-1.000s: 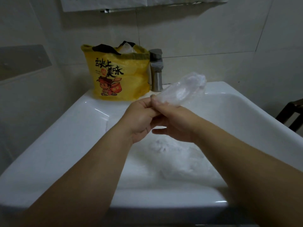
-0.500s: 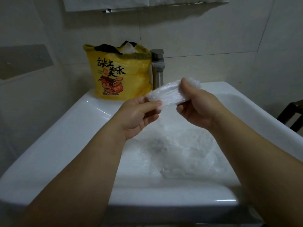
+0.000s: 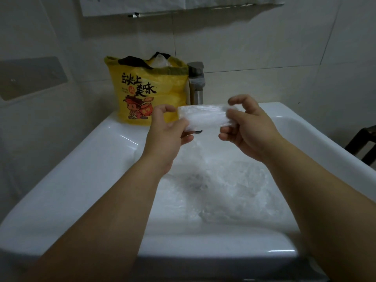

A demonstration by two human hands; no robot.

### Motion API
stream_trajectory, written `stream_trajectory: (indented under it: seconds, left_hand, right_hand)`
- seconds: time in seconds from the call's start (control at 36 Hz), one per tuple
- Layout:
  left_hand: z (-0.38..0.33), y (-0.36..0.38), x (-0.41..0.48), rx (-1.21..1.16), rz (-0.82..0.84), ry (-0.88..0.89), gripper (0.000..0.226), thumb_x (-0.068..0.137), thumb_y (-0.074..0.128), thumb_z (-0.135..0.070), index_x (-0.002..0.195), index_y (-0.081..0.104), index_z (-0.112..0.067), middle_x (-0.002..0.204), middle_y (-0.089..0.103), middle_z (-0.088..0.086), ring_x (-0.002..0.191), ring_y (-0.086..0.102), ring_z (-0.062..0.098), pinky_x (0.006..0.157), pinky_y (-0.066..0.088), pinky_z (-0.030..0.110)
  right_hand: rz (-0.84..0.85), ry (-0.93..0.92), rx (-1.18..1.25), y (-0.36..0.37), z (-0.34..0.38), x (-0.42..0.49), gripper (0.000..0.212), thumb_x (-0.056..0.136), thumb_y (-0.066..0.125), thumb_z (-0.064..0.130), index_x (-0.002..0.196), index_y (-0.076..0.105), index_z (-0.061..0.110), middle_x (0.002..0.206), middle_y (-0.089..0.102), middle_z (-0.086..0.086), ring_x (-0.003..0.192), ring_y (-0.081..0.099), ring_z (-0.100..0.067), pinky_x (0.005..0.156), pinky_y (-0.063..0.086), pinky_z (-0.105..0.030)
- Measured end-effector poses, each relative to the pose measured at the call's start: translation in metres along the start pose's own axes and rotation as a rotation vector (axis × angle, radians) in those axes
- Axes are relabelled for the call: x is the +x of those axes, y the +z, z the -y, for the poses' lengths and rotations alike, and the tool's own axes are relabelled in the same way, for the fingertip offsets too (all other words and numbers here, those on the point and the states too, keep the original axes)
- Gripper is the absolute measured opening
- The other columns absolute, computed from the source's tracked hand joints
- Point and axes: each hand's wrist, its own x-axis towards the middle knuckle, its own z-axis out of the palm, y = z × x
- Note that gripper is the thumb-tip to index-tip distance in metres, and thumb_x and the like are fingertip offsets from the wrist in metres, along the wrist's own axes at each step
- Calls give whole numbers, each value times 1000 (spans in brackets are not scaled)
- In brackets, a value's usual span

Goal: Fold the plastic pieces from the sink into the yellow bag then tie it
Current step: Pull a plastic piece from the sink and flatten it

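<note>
The yellow bag (image 3: pixel 146 86) stands open-mouthed at the back left rim of the sink (image 3: pixel 91 159), and just in front of it the left hand (image 3: pixel 165 133) pinches the left end of a folded plastic piece (image 3: pixel 203 119) between thumb and curled fingers. The piece lies level above the sink, long axis left to right, its right end pinched by the right hand (image 3: pixel 250 131) with the forefinger lifted clear. The bag's mouth lies beyond and up-left of it, so the left hand looks nearer for the drop; more crumpled plastic (image 3: pixel 234 190) lies in the sink below.
</note>
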Motion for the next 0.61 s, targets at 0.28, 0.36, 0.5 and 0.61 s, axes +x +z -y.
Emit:
stream_trajectory:
  seconds: [0.28,0.36,0.5,0.61]
  left_hand:
    - [-1,-9,-3,203,43,216,32,98,48,-2,82,57,-29,72,63,-18,74,60,-1,64,51,17]
    - [-2,-11,-3,246,65,205,38,96,47,1,79,66,-27,79,64,-23,76,60,-5,64,51,14]
    - [-6,-13,-5,241,73,194,24,96,52,-2,95,68,-21,91,65,-18,75,61,-10,70,53,13]
    - [-6,-13,-4,255,66,174,18,94,59,-9,91,69,-24,80,67,-21,75,62,-9,70,55,16]
  right_hand:
    - [46,37,-61,0,0,-3,16,93,51,-5,97,64,4,100,60,-17,69,62,-19,63,58,-24]
    - [66,23,-83,-3,1,-3,18,90,57,-5,106,62,1,106,62,-17,71,65,-16,64,57,-22]
    - [76,-19,-196,-8,3,-4,37,84,65,0,120,59,-3,105,63,-7,72,69,-14,68,57,-21]
    - [70,-34,-278,-9,3,-5,39,82,67,0,121,61,1,103,62,1,80,69,-17,73,58,-25]
